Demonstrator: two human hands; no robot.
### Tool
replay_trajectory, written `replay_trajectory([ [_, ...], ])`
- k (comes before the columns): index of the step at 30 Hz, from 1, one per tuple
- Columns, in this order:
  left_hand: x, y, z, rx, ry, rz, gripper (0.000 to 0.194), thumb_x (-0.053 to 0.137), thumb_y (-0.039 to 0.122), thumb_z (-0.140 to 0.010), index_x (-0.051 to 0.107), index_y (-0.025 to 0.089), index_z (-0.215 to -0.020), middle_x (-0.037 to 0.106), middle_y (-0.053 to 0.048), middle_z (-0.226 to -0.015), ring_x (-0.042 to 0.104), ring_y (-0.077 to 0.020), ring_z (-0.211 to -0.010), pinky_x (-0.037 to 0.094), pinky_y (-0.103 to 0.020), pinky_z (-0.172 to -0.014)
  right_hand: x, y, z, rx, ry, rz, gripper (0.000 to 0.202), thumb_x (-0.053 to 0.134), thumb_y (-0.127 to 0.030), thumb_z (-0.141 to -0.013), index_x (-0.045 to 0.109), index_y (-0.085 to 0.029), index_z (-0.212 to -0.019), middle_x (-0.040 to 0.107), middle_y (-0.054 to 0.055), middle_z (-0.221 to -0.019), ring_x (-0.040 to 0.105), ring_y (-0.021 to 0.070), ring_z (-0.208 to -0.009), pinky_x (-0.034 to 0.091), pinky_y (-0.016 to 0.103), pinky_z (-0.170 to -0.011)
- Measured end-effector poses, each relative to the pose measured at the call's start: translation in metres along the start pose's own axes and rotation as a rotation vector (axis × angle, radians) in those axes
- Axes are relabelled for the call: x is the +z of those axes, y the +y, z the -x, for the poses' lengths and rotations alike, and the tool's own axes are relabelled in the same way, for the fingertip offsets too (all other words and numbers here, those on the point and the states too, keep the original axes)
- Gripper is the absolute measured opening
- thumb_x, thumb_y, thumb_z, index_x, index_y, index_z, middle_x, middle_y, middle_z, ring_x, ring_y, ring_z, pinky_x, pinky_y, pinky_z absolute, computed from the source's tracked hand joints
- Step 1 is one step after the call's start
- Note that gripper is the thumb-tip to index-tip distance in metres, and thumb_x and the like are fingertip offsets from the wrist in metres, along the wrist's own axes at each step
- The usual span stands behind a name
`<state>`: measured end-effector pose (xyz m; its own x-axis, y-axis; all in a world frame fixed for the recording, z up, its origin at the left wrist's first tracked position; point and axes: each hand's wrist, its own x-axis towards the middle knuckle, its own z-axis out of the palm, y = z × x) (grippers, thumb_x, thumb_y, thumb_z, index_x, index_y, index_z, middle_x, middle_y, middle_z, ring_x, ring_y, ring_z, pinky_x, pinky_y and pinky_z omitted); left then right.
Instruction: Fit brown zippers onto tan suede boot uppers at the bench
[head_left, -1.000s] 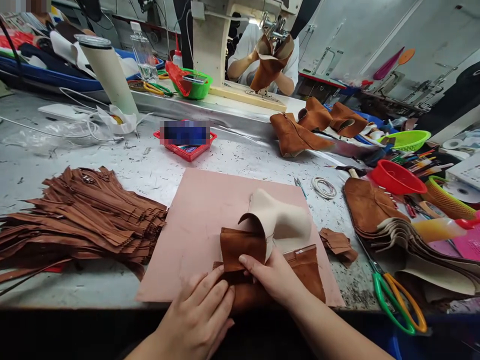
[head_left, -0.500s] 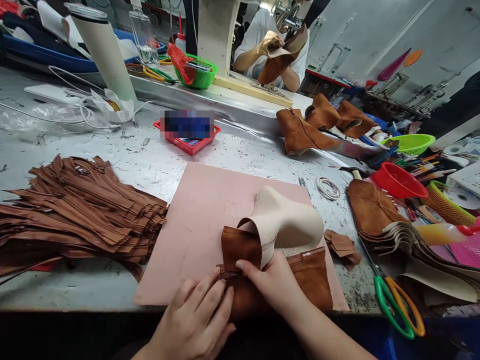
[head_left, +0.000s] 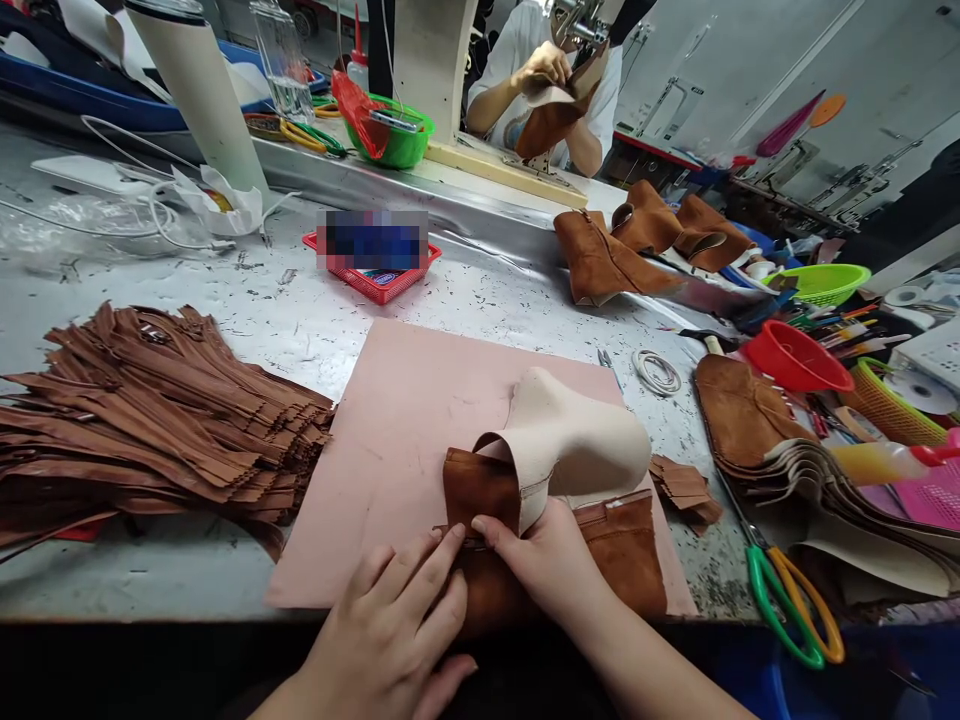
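Note:
A brown suede boot upper [head_left: 626, 550] lies folded at the table's front edge, its cream lining [head_left: 592, 440] turned outward and bulging above. My right hand [head_left: 559, 565] grips the upper near a zipper, thumb on top and the other fingers hidden beneath the leather. From the left, my left hand [head_left: 397, 625] rests its stretched fingertips on the suede by the zipper end, close to the right thumb. Its thumb is held apart, lower down. Under the upper is a pink board [head_left: 405, 400].
Brown zippers [head_left: 172, 420] are heaped at left. Stacked suede pieces [head_left: 750, 410] and green-and-orange-handled scissors [head_left: 784, 600] lie at right. A red basket [head_left: 382, 290] and a tall tumbler [head_left: 202, 100] stand behind. Beyond, a person [head_left: 544, 80] works at a sewing machine [head_left: 427, 70].
My left fingers have shifted slightly upward and right along the zipper edge, and the index fingertip is now nearer the right thumb. My right hand keeps its hold.

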<state>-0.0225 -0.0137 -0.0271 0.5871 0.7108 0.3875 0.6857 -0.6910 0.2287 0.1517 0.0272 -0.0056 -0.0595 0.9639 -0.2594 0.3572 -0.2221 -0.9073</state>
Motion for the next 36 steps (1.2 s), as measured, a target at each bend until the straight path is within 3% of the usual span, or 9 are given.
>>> replay_trajectory([
  [4,-0.004,0.001,-0.006,0.011,-0.086,-0.084,0.045,0.058,0.059,-0.066,0.059,0.025,-0.096,0.058,-0.006,-0.119,0.051,-0.0236,-0.102,0.027,-0.036,-0.086,-0.002,-0.005,-0.001,-0.012,-0.022,0.027,0.02,0.058,-0.031,-0.072,0.065,-0.015,-0.082,0.07,0.009,-0.084,0.064,0.0231,-0.076,0.05,0.032,-0.069],
  [9,-0.007,0.004,-0.01,-0.005,-0.067,-0.136,0.047,0.063,0.059,-0.06,0.062,0.025,-0.092,0.061,-0.006,-0.115,0.054,-0.0248,-0.093,0.025,-0.038,-0.087,-0.024,-0.012,-0.002,-0.045,0.015,0.429,0.021,0.056,-0.036,-0.075,0.062,-0.016,-0.072,0.066,0.006,-0.069,0.06,0.0209,-0.064,0.044,0.029,-0.058],
  [13,-0.006,0.005,-0.014,-0.036,-0.032,-0.097,0.048,0.058,0.061,-0.064,0.063,0.024,-0.095,0.064,-0.005,-0.111,0.055,-0.0238,-0.091,0.025,-0.037,-0.088,-0.038,-0.01,-0.001,0.012,0.005,0.48,0.015,0.057,-0.029,-0.072,0.06,-0.016,-0.076,0.065,0.006,-0.073,0.058,0.0198,-0.066,0.042,0.028,-0.059],
  [18,-0.004,0.005,-0.024,-0.068,-0.019,-0.082,0.063,0.057,0.066,-0.062,0.061,0.022,-0.108,0.067,-0.005,-0.101,0.055,-0.0238,-0.089,0.026,-0.038,-0.088,-0.037,-0.006,-0.002,0.012,-0.004,0.534,0.013,0.058,-0.028,-0.072,0.06,-0.015,-0.076,0.066,0.008,-0.076,0.058,0.0209,-0.068,0.041,0.028,-0.059],
  [26,-0.007,0.007,-0.038,-0.04,-0.069,-0.14,0.073,0.068,0.067,-0.045,0.065,0.019,-0.1,0.068,-0.005,-0.096,0.054,-0.0254,-0.085,0.027,-0.039,-0.084,-0.034,-0.009,-0.004,0.014,0.013,0.676,0.015,0.058,-0.03,-0.074,0.061,-0.016,-0.074,0.066,0.009,-0.075,0.06,0.0228,-0.068,0.039,0.029,-0.059],
  [29,-0.001,0.017,-0.042,0.031,-0.062,-0.198,0.062,0.066,0.061,-0.054,0.066,0.016,-0.097,0.068,-0.007,-0.097,0.053,-0.0252,-0.09,0.027,-0.039,-0.087,-0.031,-0.008,-0.003,-0.005,0.01,0.736,0.017,0.055,-0.031,-0.076,0.06,-0.015,-0.076,0.066,0.011,-0.077,0.061,0.0249,-0.071,0.039,0.03,-0.06],
  [33,0.018,0.031,-0.039,0.19,0.033,-0.309,0.035,0.049,0.037,-0.076,0.065,0.015,-0.097,0.067,-0.009,-0.1,0.052,-0.024,-0.097,0.029,-0.038,-0.086,-0.028,-0.003,0.0,-0.062,0.059,0.703,0.022,0.055,-0.038,-0.075,0.057,-0.016,-0.074,0.064,0.009,-0.072,0.059,0.0229,-0.065,0.04,0.03,-0.057],
  [36,0.029,0.032,-0.035,0.193,0.059,-0.395,0.035,0.037,0.029,-0.081,0.063,0.019,-0.103,0.066,-0.008,-0.101,0.052,-0.0238,-0.098,0.031,-0.038,-0.084,-0.027,0.002,0.001,-0.212,0.352,0.684,0.036,0.056,-0.048,-0.073,0.052,-0.015,-0.085,0.06,0.008,-0.073,0.057,0.0217,-0.063,0.042,0.031,-0.054],
])
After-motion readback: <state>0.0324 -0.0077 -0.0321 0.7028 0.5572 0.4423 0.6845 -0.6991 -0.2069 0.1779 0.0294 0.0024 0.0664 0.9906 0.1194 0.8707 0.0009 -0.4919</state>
